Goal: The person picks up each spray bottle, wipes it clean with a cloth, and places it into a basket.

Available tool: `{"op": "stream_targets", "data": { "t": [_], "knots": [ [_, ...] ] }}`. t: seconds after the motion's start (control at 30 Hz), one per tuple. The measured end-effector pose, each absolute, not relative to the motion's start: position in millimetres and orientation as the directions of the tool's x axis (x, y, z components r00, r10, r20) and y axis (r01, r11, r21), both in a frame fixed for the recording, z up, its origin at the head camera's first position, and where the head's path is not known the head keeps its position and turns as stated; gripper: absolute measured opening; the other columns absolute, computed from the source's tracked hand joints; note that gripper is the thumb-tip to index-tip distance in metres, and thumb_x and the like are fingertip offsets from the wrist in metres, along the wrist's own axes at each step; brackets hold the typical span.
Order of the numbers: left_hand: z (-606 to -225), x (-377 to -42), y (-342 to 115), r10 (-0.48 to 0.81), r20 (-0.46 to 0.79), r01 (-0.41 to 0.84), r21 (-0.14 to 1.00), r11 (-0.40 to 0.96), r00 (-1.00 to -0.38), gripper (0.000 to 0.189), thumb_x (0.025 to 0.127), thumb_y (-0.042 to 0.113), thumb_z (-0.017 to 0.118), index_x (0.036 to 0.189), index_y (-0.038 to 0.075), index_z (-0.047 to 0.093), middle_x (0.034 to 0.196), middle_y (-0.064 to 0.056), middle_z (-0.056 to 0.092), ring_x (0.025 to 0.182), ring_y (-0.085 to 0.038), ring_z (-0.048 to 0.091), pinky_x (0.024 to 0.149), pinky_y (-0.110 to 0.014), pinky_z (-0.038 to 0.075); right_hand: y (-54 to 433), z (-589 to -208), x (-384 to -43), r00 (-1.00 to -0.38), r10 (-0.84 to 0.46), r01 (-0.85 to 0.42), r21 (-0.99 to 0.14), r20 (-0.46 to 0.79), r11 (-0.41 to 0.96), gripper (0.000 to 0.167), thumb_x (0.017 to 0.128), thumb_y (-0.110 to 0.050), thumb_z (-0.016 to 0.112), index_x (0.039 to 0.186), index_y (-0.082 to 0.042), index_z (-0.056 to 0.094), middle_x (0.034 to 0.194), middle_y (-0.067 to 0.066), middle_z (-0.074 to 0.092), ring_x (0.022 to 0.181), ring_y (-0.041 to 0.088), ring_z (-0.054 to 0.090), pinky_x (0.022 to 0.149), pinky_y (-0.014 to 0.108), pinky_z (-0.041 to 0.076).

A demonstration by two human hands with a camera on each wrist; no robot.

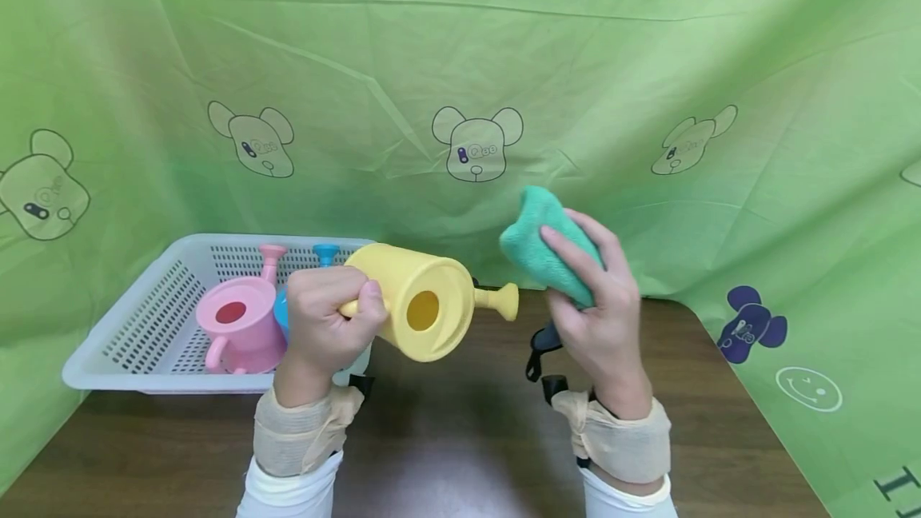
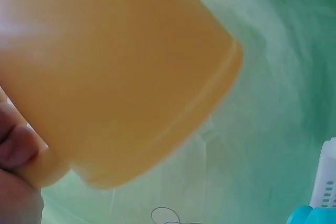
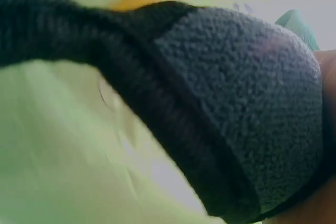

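In the head view my left hand (image 1: 324,314) grips a yellow toy watering can (image 1: 410,282) by its handle, fingers curled round it. The can is held tilted on its side above the table, its round opening facing me and its spout pointing right. Its body fills much of the left wrist view. Across from the spout, my right hand (image 1: 600,302) holds a bunched green cloth (image 1: 547,242) between thumb and fingers, apart from the can. A dark fabric strap (image 3: 241,98) covers much of the right wrist view, and the cloth shows only as a sliver there.
A white perforated basket (image 1: 129,342) stands at the left on the brown wooden table (image 1: 446,454). A pink watering can (image 1: 248,334) is inside, beside a blue one (image 1: 326,253) mostly hidden by my left hand. Green printed fabric (image 1: 460,62) encloses the back and sides.
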State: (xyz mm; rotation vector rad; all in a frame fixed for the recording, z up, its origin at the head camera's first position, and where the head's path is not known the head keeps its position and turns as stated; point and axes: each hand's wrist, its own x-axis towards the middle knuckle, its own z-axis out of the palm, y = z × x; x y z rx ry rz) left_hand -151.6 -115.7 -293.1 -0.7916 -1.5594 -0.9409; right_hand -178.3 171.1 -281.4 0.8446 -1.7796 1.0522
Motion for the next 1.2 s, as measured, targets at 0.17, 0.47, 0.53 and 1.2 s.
{"op": "stream_targets", "data": {
  "t": [0.17, 0.47, 0.53, 1.2],
  "knots": [
    [-291.2, -147.6, -118.1, -0.073, 0.981, 0.951, 0.193, 0.241, -0.181, 0.033, 0.075, -0.005, 0.047, 0.047, 0.011, 0.045, 0.046, 0.000, 0.038, 0.044, -0.009, 0.032, 0.046, -0.014, 0.026, 193.8, -276.8, -177.7, -0.405, -0.098, -0.857, -0.340, 0.909, 0.386, 0.053, 0.079, 0.015, 0.061, 0.125, -0.006, 0.075, 0.144, 0.024, 0.061, 0.134, 0.023, 0.058, 0.112, 0.029, 0.045],
    [-290.4, -142.0, -105.7, -0.078, 0.980, 0.971, 0.170, -0.167, -0.185, 0.033, 0.074, -0.013, 0.033, 0.050, 0.010, 0.030, 0.050, 0.000, 0.023, 0.048, -0.009, 0.019, 0.046, -0.016, 0.017, 195.4, -281.3, -174.8, -0.402, -0.354, -0.915, -0.371, 0.844, 0.156, 0.067, 0.073, 0.022, 0.060, 0.130, -0.009, 0.073, 0.148, 0.016, 0.060, 0.135, 0.026, 0.058, 0.108, 0.027, 0.048],
    [-290.1, -141.0, -103.7, -0.061, 0.980, 0.969, 0.175, -0.177, -0.188, 0.034, 0.076, -0.012, 0.034, 0.050, 0.010, 0.031, 0.050, 0.000, 0.024, 0.047, -0.009, 0.019, 0.046, -0.016, 0.018, 190.4, -280.9, -172.5, -0.381, -0.409, -0.921, -0.380, 0.829, 0.087, 0.069, 0.073, 0.023, 0.061, 0.131, -0.011, 0.073, 0.148, 0.016, 0.059, 0.135, 0.027, 0.058, 0.107, 0.027, 0.049],
    [-283.2, -137.6, -88.9, 0.042, 0.994, 0.968, 0.106, -0.229, -0.099, 0.043, 0.090, -0.005, 0.042, 0.050, 0.010, 0.037, 0.047, 0.001, 0.028, 0.045, -0.008, 0.023, 0.044, -0.016, 0.020, 171.3, -286.7, -177.2, -0.407, -0.522, -0.907, -0.399, 0.750, 0.135, 0.065, 0.080, 0.017, 0.060, 0.132, -0.019, 0.074, 0.147, 0.018, 0.059, 0.136, 0.028, 0.059, 0.108, 0.025, 0.049]
  ]
}}
